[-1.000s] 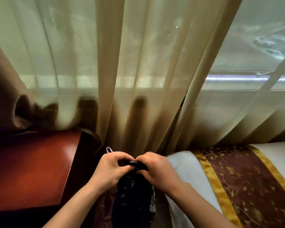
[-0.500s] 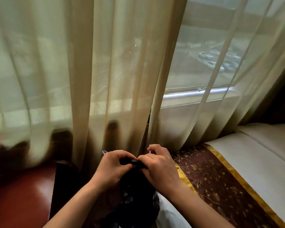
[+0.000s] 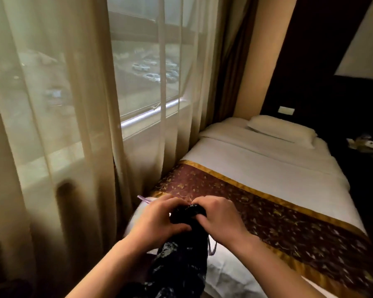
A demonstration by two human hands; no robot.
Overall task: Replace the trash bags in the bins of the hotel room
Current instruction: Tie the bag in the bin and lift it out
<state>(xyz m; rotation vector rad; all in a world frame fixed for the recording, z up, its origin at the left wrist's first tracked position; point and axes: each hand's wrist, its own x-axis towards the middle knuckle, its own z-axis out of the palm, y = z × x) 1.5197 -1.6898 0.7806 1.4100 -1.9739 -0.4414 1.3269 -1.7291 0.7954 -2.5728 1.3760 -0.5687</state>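
Note:
A black trash bag [image 3: 181,261] hangs bunched in front of me, low in the middle of the view. My left hand [image 3: 157,220] grips its gathered top from the left, and my right hand [image 3: 220,218] grips the same neck from the right, knuckles nearly touching. A thin lilac drawstring [image 3: 143,198] pokes out beside my left hand, and another loop [image 3: 212,250] dangles under my right wrist. No bin is in view.
A bed [image 3: 267,168] with white sheets, a maroon and gold runner [image 3: 278,216] and a pillow [image 3: 282,130] fills the right. Sheer curtains [image 3: 73,125] cover the window on the left. A dark nightstand [image 3: 366,145] with small items stands far right.
My view has swung to the right, off the red wooden table and onto the bed. Both hands have kept their grip on the neck of the bag.

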